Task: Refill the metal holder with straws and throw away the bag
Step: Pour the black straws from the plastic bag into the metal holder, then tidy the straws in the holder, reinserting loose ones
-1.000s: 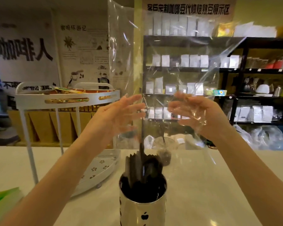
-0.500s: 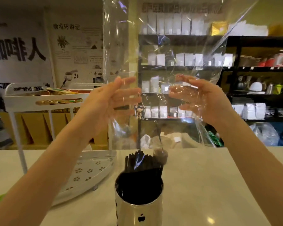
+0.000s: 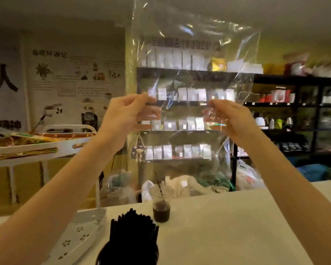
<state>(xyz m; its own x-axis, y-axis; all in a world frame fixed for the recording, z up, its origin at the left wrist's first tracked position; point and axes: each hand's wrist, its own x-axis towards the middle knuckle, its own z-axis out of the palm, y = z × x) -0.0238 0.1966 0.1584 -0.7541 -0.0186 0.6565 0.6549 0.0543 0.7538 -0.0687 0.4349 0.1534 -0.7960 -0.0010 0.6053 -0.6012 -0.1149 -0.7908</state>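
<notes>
A large clear plastic bag [image 3: 191, 54] hangs in the air in front of me, empty as far as I can see. My left hand [image 3: 126, 113] pinches its left side and my right hand [image 3: 231, 119] grips its right side, both at chest height. Far below them, a bundle of black straws [image 3: 136, 230] stands upright in the metal holder [image 3: 101, 259], whose rim just shows at the bottom edge of the view.
A plastic cup of dark drink [image 3: 161, 207] with a straw stands behind the holder on the white counter [image 3: 227, 226]. A white two-tier rack [image 3: 46, 148] occupies the left. Dark shelves [image 3: 275, 81] with white packets lie beyond the counter.
Both hands have lifted the bag higher, clear of the straws, and their fingers have closed on it. The view has tilted up, so the holder sits lower in frame.
</notes>
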